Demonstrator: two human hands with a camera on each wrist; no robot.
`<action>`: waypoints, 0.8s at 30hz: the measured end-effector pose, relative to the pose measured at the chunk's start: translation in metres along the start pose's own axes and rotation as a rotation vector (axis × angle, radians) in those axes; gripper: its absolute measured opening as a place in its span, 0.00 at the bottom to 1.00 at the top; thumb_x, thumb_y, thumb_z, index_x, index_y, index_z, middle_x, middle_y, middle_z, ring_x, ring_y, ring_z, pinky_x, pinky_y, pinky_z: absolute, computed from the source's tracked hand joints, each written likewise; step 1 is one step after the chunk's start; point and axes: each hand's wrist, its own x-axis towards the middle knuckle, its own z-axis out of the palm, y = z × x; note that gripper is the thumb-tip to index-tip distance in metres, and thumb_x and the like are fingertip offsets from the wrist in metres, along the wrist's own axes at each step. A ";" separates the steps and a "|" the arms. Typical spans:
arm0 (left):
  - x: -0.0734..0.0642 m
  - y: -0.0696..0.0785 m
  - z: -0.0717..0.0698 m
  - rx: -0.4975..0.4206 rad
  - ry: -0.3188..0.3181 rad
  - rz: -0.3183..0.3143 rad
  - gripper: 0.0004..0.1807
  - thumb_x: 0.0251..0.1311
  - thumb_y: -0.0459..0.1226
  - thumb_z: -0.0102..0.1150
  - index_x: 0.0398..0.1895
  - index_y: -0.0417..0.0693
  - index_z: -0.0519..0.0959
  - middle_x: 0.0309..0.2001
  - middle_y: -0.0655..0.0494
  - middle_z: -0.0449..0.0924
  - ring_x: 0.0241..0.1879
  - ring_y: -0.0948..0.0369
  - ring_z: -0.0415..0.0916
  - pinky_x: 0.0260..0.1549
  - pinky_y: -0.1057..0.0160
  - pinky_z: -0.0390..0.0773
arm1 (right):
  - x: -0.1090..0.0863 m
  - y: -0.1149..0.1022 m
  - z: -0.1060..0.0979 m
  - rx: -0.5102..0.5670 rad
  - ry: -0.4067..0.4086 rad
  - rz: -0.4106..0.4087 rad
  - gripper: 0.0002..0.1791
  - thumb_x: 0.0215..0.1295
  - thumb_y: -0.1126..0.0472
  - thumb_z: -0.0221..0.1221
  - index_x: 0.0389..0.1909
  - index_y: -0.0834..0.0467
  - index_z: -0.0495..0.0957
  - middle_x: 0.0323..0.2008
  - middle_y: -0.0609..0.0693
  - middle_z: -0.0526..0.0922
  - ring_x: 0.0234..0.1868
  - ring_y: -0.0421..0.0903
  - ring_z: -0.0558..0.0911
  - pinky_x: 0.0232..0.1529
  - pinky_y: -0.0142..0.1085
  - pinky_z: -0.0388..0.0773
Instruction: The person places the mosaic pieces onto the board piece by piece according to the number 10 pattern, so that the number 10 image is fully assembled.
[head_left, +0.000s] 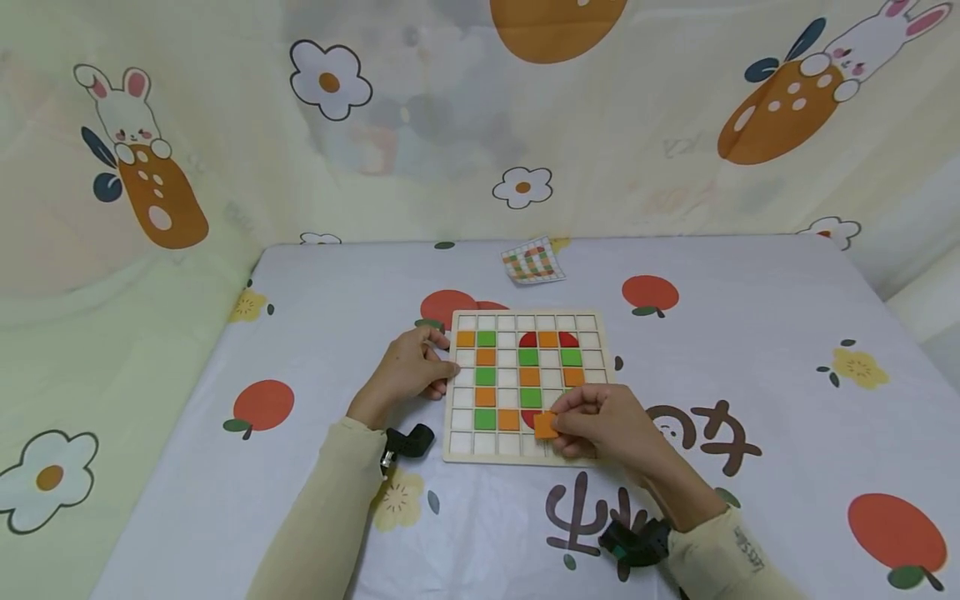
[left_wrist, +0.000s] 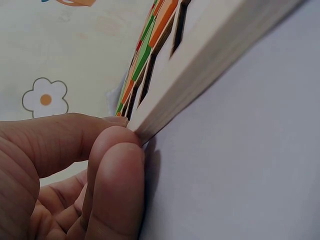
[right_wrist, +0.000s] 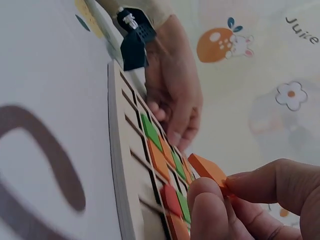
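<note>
A square wooden grid board (head_left: 480, 458) lies on the table, with orange, green and red tiles seated in some of its cells. At its left edge my left hand (head_left: 408, 367) grips the rim; the thumb and fingertips meet the corner of the wood in the left wrist view. My right hand (head_left: 606, 421) pinches an orange square tile (right_wrist: 207, 170) between thumb and fingers, held over the lower part of the board. In the head view this tile overlaps a red rounded tile (head_left: 528, 418). The right hand hides the board's lower right cells.
Behind the board lies a small card (head_left: 533, 261) printed with a coloured grid pattern. The white tablecloth (head_left: 337, 333) carries printed fruit and flowers. A patterned curtain (head_left: 420, 200) hangs along the table's back edge. Dark wrist devices (head_left: 636, 543) sit on both arms.
</note>
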 end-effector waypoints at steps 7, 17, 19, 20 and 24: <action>-0.001 -0.001 -0.001 -0.011 -0.007 0.008 0.20 0.63 0.33 0.72 0.54 0.41 0.74 0.30 0.46 0.79 0.19 0.59 0.80 0.24 0.64 0.86 | 0.017 -0.008 0.026 0.066 -0.047 0.019 0.11 0.69 0.66 0.66 0.47 0.69 0.81 0.32 0.58 0.88 0.28 0.47 0.88 0.33 0.35 0.88; 0.001 -0.001 0.000 -0.003 -0.003 0.021 0.20 0.63 0.33 0.72 0.53 0.41 0.74 0.30 0.47 0.80 0.19 0.59 0.80 0.24 0.63 0.86 | 0.036 -0.019 0.056 0.025 -0.056 0.000 0.10 0.67 0.66 0.68 0.45 0.67 0.83 0.32 0.57 0.89 0.27 0.46 0.88 0.33 0.36 0.89; 0.001 -0.001 0.000 0.000 -0.004 0.020 0.20 0.63 0.33 0.72 0.53 0.41 0.74 0.30 0.47 0.80 0.19 0.59 0.80 0.24 0.63 0.86 | 0.038 -0.020 0.061 0.017 -0.056 0.007 0.09 0.67 0.67 0.68 0.44 0.67 0.83 0.32 0.57 0.89 0.26 0.46 0.88 0.33 0.36 0.89; 0.001 -0.001 -0.001 0.001 -0.004 0.018 0.20 0.63 0.34 0.72 0.53 0.41 0.74 0.30 0.46 0.80 0.19 0.59 0.80 0.24 0.63 0.86 | 0.039 -0.021 0.063 0.014 -0.058 0.006 0.08 0.67 0.67 0.68 0.43 0.67 0.83 0.31 0.57 0.88 0.26 0.46 0.88 0.32 0.36 0.89; 0.001 -0.002 -0.001 0.002 -0.006 0.020 0.20 0.63 0.33 0.72 0.54 0.41 0.74 0.30 0.46 0.81 0.19 0.59 0.81 0.24 0.64 0.86 | 0.044 -0.024 0.070 -0.010 -0.065 -0.003 0.06 0.67 0.67 0.67 0.41 0.65 0.84 0.29 0.57 0.88 0.24 0.45 0.87 0.31 0.35 0.88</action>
